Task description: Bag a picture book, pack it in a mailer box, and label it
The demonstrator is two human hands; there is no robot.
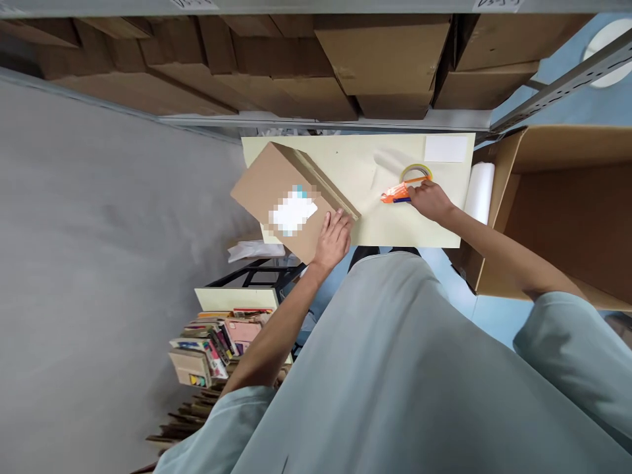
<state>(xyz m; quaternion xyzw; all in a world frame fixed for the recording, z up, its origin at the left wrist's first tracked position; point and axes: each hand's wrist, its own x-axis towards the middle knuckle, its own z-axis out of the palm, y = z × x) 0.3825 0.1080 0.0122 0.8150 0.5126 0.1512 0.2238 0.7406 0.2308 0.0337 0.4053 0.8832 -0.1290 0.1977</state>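
Observation:
A brown cardboard box (251, 187) with a blurred white label (295, 214) lies at an angle on the left of the cream table, overhanging its edge. Tape runs along the box's right side. My left hand (333, 240) rests on the near right part of the box, fingers stretched over its surface. On the right, my right hand (430, 199) is closed round an orange tape dispenser (395, 192) holding a roll of tape (416, 172). The dispenser is just above or on the tabletop; I cannot tell which. My palm hides its handle.
A cream table (395, 227) carries a white paper sheet (446, 149). A white roll (480, 191) stands beside a large open carton (498, 217) at right. Overhead, a shelf holds several cardboard boxes (382, 56). Stacked books (217, 342) sit lower left, along a grey wall (99, 230).

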